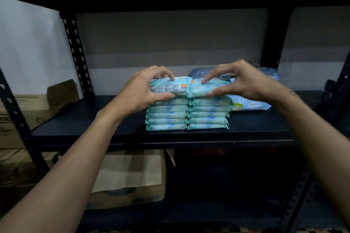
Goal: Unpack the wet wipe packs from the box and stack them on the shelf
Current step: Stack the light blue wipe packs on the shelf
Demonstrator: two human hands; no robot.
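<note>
Two bare forearms (pixel 75 157) reach in from the near corners. The left hand (pixel 144 89) pinches the left top pack (pixel 170 86), a pale teal, soft plastic wet wipe pack with a printed label and an orange patch; the thumb is under its near edge and the curled fingers lie on top. The right hand (pixel 244 81) pinches the right top pack (pixel 204 89), a matching teal pack, in the same way.

Each pack caps one of two teal stacks (pixel 166 117) that stand side by side, touching, on the dark metal shelf board (pixel 94 125). Just behind and to the right lie larger blue packs (pixel 250 103). Below, on the left, sits an open brown cardboard box (pixel 128 176).

The packs look light and squashy, with slick film, so they would likely slide on one another. They are probably best taken across the thickness at a long edge, not by the thin crimped ends.
</note>
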